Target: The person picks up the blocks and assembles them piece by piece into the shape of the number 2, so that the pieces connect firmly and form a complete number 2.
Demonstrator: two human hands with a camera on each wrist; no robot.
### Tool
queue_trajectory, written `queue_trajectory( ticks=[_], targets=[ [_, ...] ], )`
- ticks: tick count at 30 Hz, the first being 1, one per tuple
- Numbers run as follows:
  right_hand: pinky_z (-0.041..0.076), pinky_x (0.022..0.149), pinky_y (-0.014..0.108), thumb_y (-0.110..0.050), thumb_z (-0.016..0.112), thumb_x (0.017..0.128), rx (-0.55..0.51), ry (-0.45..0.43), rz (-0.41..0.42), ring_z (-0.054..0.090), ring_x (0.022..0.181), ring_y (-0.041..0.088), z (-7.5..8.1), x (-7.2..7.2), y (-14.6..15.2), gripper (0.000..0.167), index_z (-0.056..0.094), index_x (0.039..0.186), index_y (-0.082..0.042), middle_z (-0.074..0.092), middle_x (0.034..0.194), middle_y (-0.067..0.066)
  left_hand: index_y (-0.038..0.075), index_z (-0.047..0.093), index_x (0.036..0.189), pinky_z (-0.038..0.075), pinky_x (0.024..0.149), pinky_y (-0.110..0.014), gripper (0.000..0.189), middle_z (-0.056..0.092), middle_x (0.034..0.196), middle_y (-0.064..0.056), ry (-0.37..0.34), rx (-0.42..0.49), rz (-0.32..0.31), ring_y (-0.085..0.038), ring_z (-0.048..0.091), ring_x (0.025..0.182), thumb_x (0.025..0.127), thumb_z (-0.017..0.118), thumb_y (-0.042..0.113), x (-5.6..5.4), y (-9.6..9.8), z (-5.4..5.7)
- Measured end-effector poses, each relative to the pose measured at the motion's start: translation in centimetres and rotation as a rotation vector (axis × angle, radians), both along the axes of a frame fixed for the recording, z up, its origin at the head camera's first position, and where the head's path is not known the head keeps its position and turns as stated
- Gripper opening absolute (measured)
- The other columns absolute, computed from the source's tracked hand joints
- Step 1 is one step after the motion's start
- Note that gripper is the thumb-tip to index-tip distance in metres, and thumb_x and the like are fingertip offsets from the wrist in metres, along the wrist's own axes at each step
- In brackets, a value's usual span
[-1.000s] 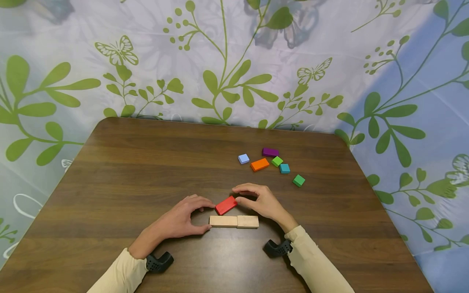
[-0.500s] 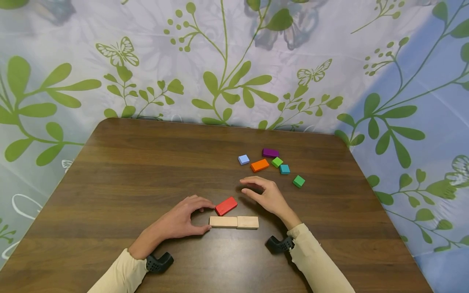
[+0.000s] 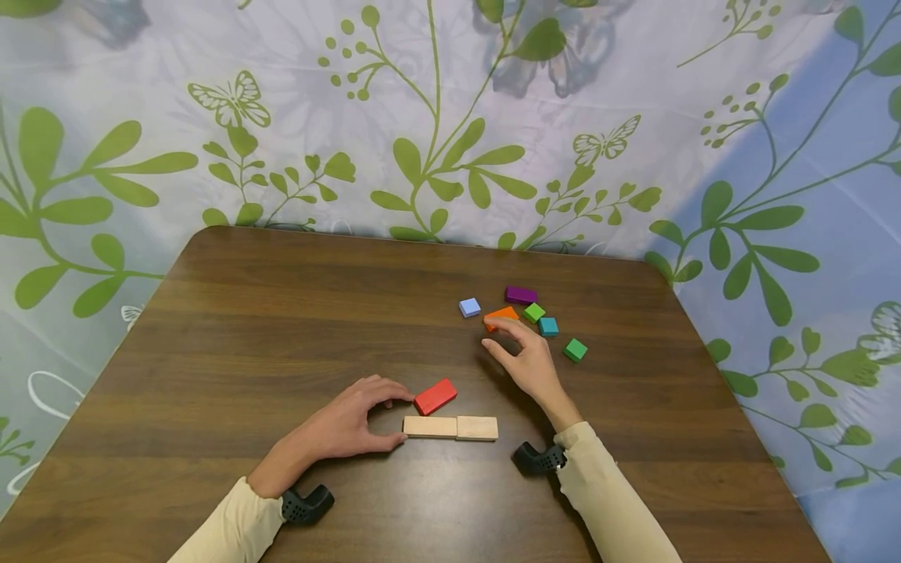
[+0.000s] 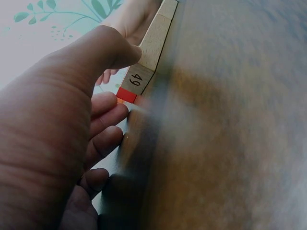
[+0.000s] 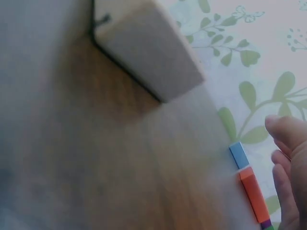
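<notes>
My left hand (image 3: 345,422) rests on the table, its thumb at the left end of two plain wooden blocks (image 3: 430,427) laid end to end. Its fingertips are at the near left corner of a red block (image 3: 436,396), which lies slanted just beyond them. The left wrist view shows the thumb against a wooden block (image 4: 154,45) with digits written on its end. My right hand (image 3: 529,363) is over the table with fingers parted, holding nothing. Its index finger partly covers the orange block (image 3: 503,313); I cannot tell if they touch.
Around the orange block lie a light blue block (image 3: 469,307), a purple block (image 3: 521,295), a lime green block (image 3: 534,312), a teal block (image 3: 548,327) and a green block (image 3: 575,349). A patterned cloth (image 3: 281,117) hangs behind the brown table (image 3: 281,313).
My right hand has left the red block and moved away and to the right, up to the orange block. My left hand and the blocks have stayed put.
</notes>
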State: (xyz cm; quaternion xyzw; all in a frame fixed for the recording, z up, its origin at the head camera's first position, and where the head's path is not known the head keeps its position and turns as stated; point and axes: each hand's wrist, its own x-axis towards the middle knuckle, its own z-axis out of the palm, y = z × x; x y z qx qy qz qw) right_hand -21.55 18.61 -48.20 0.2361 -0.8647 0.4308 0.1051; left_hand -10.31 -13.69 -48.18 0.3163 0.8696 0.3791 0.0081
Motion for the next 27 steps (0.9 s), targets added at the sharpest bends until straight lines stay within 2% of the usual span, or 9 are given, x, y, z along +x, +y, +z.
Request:
queue_trajectory(
  ticks=[3,8,14,19,27],
  targets=[
    [0.054,0.1,0.049,-0.016,0.08,0.092,-0.013,0.028,-0.044,0.068,0.116,0.031,-0.1,-0.5,0.1,0.041,0.07,0.131,-0.01,0.07,0.128,0.01,0.02,0.069,0.129,0.051,0.091,-0.031,0.046,0.067,0.124,0.009,-0.004,0.001,0.0,-0.006,0.058,0.103,0.087,0.083,0.032,0.0,0.0,0.0],
    [0.051,0.105,0.045,-0.017,0.078,0.093,-0.028,0.012,-0.102,0.063,0.125,0.031,-0.5,-1.1,0.3,0.044,0.067,0.134,-0.007,0.065,0.138,0.011,0.02,0.068,0.129,0.051,0.091,-0.03,0.046,0.067,0.124,0.008,0.003,0.004,-0.004,-0.006,0.058,0.103,0.087,0.083,0.033,0.0,-0.1,-0.1],
    [0.049,0.107,0.049,-0.018,0.078,0.094,0.005,0.013,-0.162,0.06,0.129,0.033,-0.9,-1.7,0.7,0.047,0.065,0.137,-0.006,0.062,0.143,0.013,0.02,0.068,0.129,0.051,0.091,-0.031,0.046,0.066,0.125,0.008,0.002,0.002,-0.004,-0.007,0.058,0.103,0.087,0.083,0.033,-0.1,-0.1,0.1],
    [0.046,0.11,0.051,-0.022,0.079,0.093,0.034,-0.025,-0.223,0.059,0.131,0.034,-1.0,-2.0,1.0,0.05,0.064,0.139,-0.009,0.061,0.144,0.013,0.02,0.068,0.129,0.051,0.092,-0.031,0.046,0.066,0.125,0.01,-0.011,-0.008,-0.001,-0.006,0.057,0.104,0.088,0.082,0.034,-0.1,0.0,0.1],
    [0.046,0.111,0.05,-0.023,0.079,0.093,0.087,-0.067,-0.205,0.055,0.134,0.035,-1.1,-2.5,1.1,0.055,0.06,0.143,-0.007,0.058,0.147,0.014,0.02,0.069,0.129,0.051,0.092,-0.031,0.046,0.066,0.125,0.01,-0.017,-0.006,-0.001,-0.005,0.058,0.105,0.087,0.082,0.033,-0.1,0.0,0.1]
  ],
)
